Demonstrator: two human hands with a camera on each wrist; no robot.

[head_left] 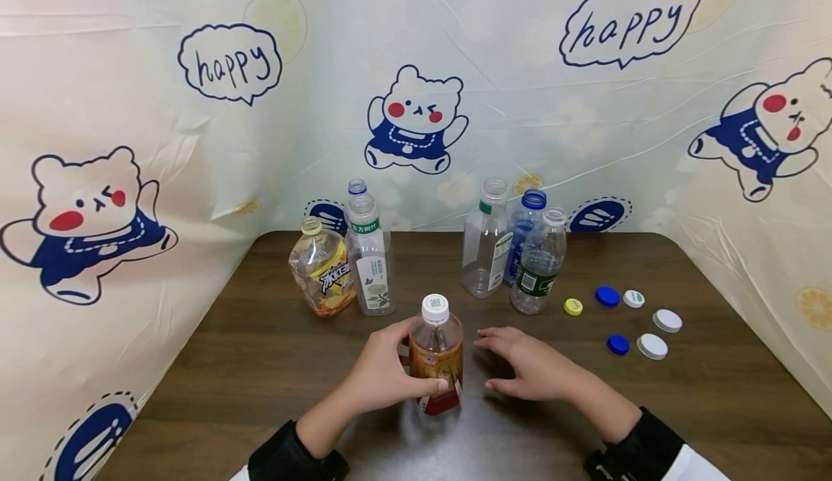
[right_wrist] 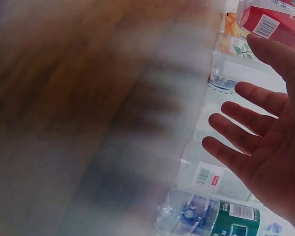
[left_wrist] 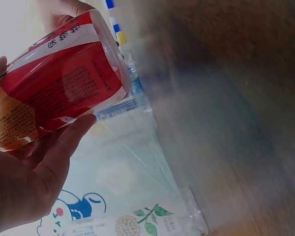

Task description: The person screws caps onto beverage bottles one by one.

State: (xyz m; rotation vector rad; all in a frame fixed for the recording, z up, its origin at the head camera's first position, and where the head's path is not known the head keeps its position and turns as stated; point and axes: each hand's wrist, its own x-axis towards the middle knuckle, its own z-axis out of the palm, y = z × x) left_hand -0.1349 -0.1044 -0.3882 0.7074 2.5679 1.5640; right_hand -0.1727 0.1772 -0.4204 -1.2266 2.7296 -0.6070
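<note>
My left hand grips a bottle with a white cap and an orange and red label. Thumb and fingers lie on either side of its body, and it stands upright near the table's middle. In the left wrist view the red part of the bottle's label faces the camera. Just right of the bottle, my right hand hovers low over the table and holds nothing. Its fingers spread apart in the right wrist view, with the thumb nearest the bottle's base.
Behind the left hand stand uncapped bottles, including a yellow-labelled one and a clear one. Further right are a clear square bottle, a blue bottle and a green-labelled bottle. Several loose caps, one yellow, lie on the right.
</note>
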